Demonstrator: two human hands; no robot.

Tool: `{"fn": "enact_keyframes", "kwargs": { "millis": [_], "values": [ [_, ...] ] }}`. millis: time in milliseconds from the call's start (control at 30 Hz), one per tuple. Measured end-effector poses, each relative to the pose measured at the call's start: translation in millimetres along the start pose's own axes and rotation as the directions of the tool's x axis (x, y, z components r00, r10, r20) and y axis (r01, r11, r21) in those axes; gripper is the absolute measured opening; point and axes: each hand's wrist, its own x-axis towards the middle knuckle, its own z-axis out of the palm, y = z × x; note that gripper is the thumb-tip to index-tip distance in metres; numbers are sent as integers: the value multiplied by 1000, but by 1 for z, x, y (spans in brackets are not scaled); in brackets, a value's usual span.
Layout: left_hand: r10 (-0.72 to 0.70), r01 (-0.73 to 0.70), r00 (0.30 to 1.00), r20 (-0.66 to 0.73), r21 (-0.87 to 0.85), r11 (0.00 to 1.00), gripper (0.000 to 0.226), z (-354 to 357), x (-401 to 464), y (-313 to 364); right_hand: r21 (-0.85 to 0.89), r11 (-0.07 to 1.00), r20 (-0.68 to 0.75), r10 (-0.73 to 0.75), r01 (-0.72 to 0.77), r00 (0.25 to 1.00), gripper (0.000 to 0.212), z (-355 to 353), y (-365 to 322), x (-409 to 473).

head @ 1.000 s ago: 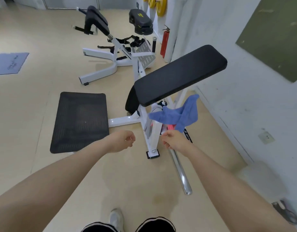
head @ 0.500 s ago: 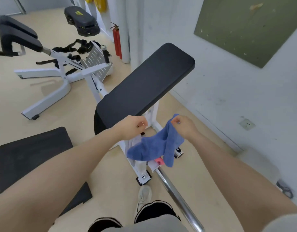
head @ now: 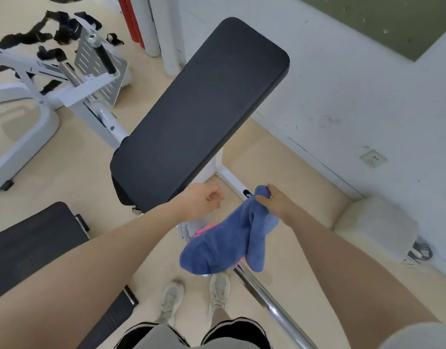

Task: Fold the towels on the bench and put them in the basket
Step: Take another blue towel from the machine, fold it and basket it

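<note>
A blue towel (head: 227, 245) hangs crumpled from my right hand (head: 274, 201), which pinches its top corner just off the near right corner of the bench. My left hand (head: 204, 200) is closed in a loose fist with nothing in it, at the near edge of the black padded bench (head: 199, 107). The bench pad slopes away and has nothing on it. A pink thing (head: 204, 229) shows behind the towel, mostly hidden. No basket is in view.
A chrome bar (head: 272, 308) runs along the floor at my right foot. A black floor mat (head: 33, 248) lies to the left. White gym machine frames (head: 65, 89) stand at the back left, a red cylinder (head: 131, 18) by the wall. A grey block (head: 378, 230) sits against the right wall.
I have stepped closer to the bench, which now fills the middle of the view. The blue towel hangs lower and longer from my right hand. My left hand stays near the bench edge.
</note>
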Motion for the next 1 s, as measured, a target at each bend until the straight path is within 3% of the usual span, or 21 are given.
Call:
{"fn": "enact_keyframes", "kwargs": {
  "millis": [100, 300, 400, 533, 667, 733, 867, 1000],
  "values": [
    [16, -17, 999, 39, 42, 999, 21, -1, 10, -2, 22, 1000, -57, -3, 4, 998, 27, 4, -3, 6],
    [57, -62, 992, 116, 39, 997, 21, -18, 11, 9, -226, 964, -216, -188, 138, 958, 16, 6, -15, -14],
    [131, -134, 980, 149, 15, 991, 25, -27, 5, 20, -128, 947, -231, -317, 294, 920, 7, 3, -37, -49],
    [361, -341, 921, 147, -145, 929, 34, -38, -14, 41, 25, 898, -339, -405, 439, 849, 17, 0, -69, -107],
    [450, -351, 859, 244, -358, 865, 14, -34, -24, 46, 98, 892, -511, -335, 441, 792, 18, 9, -65, -146],
    [437, -342, 849, 298, -321, 883, 4, -16, -31, 48, 181, 877, -618, -251, 445, 745, 22, 19, -54, -163],
    [401, -368, 857, 324, -161, 916, 16, 27, -53, 56, 331, 816, -755, -73, 474, 652, 32, 31, -32, -205],
    [437, -411, 807, 398, -154, 899, 34, 62, -75, 79, 430, 693, -843, 78, 578, 533, 28, 30, -1, -259]
  ]
}}
